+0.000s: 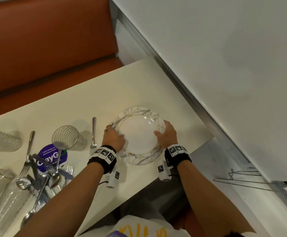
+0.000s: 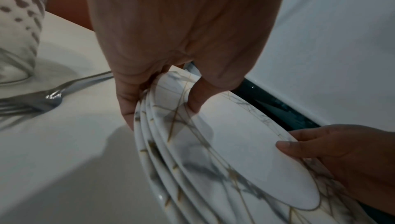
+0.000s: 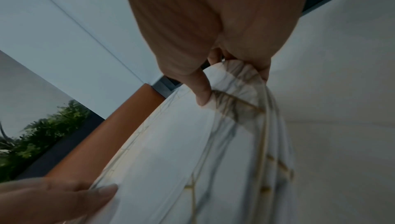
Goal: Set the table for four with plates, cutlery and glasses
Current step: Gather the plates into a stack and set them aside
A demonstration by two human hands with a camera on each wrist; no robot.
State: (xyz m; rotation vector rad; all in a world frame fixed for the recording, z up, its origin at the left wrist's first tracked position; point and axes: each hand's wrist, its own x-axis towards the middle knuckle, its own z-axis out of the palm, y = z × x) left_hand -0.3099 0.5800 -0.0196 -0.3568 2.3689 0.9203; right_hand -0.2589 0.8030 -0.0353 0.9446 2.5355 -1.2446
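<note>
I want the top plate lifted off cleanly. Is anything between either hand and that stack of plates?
Nothing visible: the left hand and right hand already grip opposite rims of the marble-patterned, gold-lined plate stack. The silver fork lies apart, left of it.

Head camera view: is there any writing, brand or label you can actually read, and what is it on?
"ClayG": large white letters, partly hidden by cutlery, on the purple round sticker on the table.
Small lines on that sticker: too blurred to read.
Yellow print on the white shirt: cut off, unreadable.
Wristband squares: coded patterns, no words.
</note>
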